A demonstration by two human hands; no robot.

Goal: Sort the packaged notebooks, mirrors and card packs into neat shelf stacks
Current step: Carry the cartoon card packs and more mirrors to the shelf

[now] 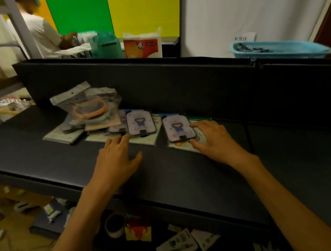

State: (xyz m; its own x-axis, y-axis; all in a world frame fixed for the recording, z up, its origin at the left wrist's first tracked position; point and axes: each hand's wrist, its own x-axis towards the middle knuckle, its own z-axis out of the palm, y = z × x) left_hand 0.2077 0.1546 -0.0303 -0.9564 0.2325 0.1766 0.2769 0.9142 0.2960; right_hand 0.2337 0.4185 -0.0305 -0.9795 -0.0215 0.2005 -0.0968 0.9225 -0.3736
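Observation:
On the dark shelf [37, 146] lie two lilac card packs with a cartoon girl: one [141, 121] in the middle, one [178, 127] to its right. Both rest on flat pale packaged notebooks [145, 141]. My right hand [212, 138] touches the right pack's edge with spread fingers, thumb at its lower corner. My left hand [116, 159] lies flat on the shelf, fingertips at the notebook below the middle pack. At the back left, bagged round mirrors [89, 109] with orange and blue rims sit heaped on more notebooks [65, 135] and packs.
A black back panel [175, 77] rises behind the shelf. A turquoise basket [278, 49] stands at the far right behind it. Another person [43, 34] works at a table beyond. Below the shelf's front edge lie loose packages [176, 248] and a tape roll [115, 224].

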